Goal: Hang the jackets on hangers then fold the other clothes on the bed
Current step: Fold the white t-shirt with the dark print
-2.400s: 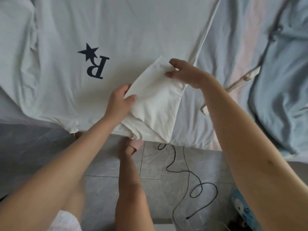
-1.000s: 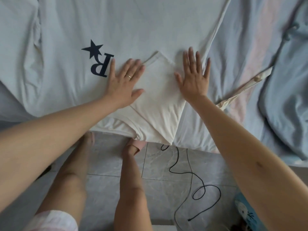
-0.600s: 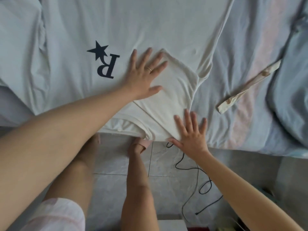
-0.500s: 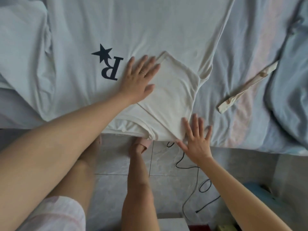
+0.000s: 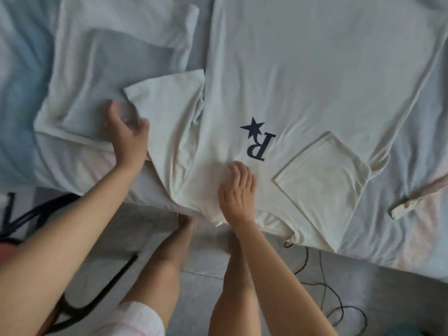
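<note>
White T-shirt spread across the bed, filling centre frame.
Right hand lies flat below the star print — fingers straight; left hand curves at the centre-left sleeve — blurred, grip unclear.

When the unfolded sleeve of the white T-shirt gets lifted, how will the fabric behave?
Probably floppy: the T-shirt wrinkles and droops over the bed edge. Likely light and thin; the folded sleeve lies flat.

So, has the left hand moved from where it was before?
Yes. The left hand crossed from right of the R logo to its left, by the other sleeve.
</note>
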